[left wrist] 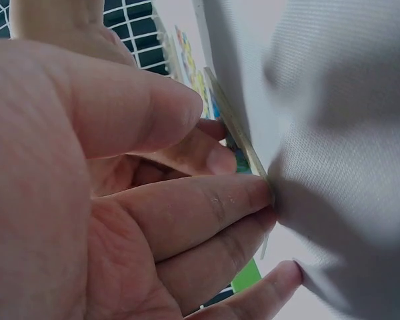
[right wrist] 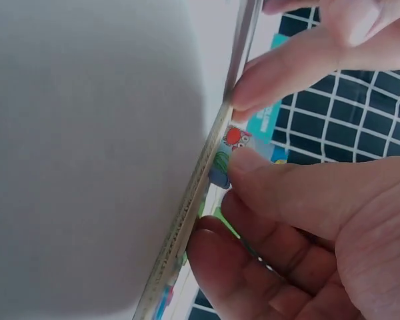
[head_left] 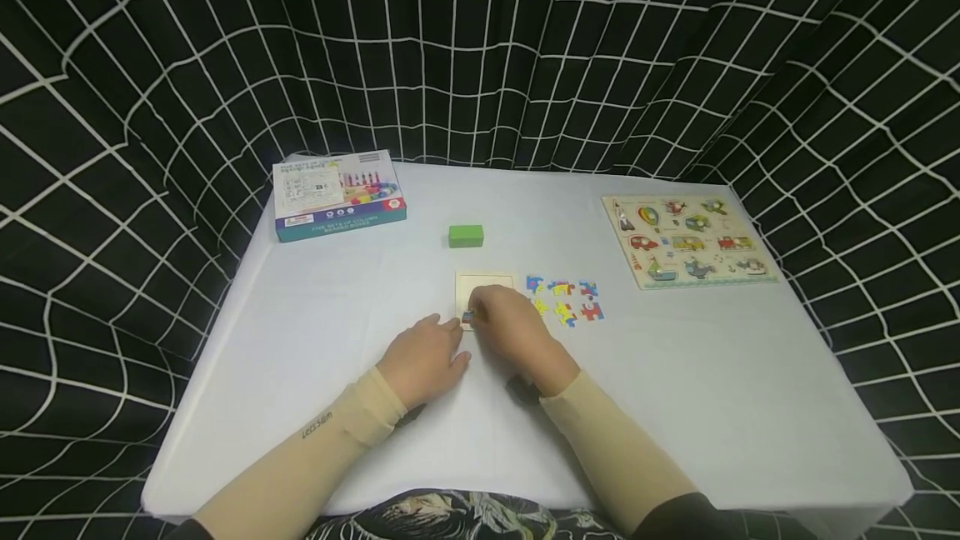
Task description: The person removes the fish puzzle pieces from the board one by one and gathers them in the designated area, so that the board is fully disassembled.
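A small pale wooden puzzle tray (head_left: 460, 294) lies mid-table. Over its lower left corner my right hand (head_left: 513, 330) pinches a jigsaw piece (right wrist: 236, 137) with a red and green print. Thumb and fingertips hold it close against the tray; whether it lies flat inside cannot be told. With fingers extended, my left hand (head_left: 423, 362) touches the tray's near left edge, and the left wrist view shows those fingertips against the tray rim (left wrist: 243, 137). Several loose jigsaw pieces (head_left: 564, 313), blue, yellow and red, are spread right of the tray, some partly behind the right hand.
Beyond the tray stands a green block (head_left: 466, 237). A boxed bead set (head_left: 339, 194) occupies the back left of the white table (head_left: 720, 390). At the back right lies a vehicle peg puzzle board (head_left: 690, 242). Dark grid-patterned curtains (head_left: 480, 48) surround the table.
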{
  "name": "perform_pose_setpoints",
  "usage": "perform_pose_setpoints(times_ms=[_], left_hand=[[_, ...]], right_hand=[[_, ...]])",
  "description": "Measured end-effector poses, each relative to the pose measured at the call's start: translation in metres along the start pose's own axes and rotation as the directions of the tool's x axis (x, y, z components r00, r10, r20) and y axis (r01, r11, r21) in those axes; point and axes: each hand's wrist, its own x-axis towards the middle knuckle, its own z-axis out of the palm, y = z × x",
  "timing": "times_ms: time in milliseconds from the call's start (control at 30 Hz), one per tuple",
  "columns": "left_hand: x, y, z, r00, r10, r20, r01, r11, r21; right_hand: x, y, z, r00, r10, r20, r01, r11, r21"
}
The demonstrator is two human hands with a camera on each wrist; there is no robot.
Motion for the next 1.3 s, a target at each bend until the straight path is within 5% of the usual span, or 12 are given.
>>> perform_pose_setpoints(times_ms=[167,333,500,700,867,1300], left_hand=[[0.001,0.0,-0.001,1.0,-0.005,-0.003,0.005,1.0,0.012],[0.001,-0.001,-0.001,1.0,-0.02,0.007,0.02,1.0,0.013],[0.003,-0.001,-0.003,0.999,-0.038,0.017,0.037,0.999,0.03],[0.005,-0.002,-0.004,0.998,-0.055,0.028,0.054,0.997,0.046],[0.005,-0.001,-0.002,0.998,-0.045,0.038,0.044,0.999,0.023],[0.001,0.001,0.001,0.999,-0.045,0.022,0.045,0.999,0.001]], right_hand=[[-0.009,0.001,-0.001,0.998,-0.046,-0.038,0.046,0.999,-0.011],[-0.011,0.01,-0.005,0.994,-0.058,-0.09,0.066,0.994,0.09],[-0.014,0.032,-0.031,0.991,0.032,-0.128,-0.009,0.985,0.174],[-0.031,0.069,-0.062,0.982,0.184,0.036,-0.188,0.972,0.139],[-0.047,0.081,-0.063,0.954,0.239,0.181,-0.266,0.953,0.142],[-0.046,0.075,-0.045,0.938,0.317,0.14,-0.33,0.941,0.079]])
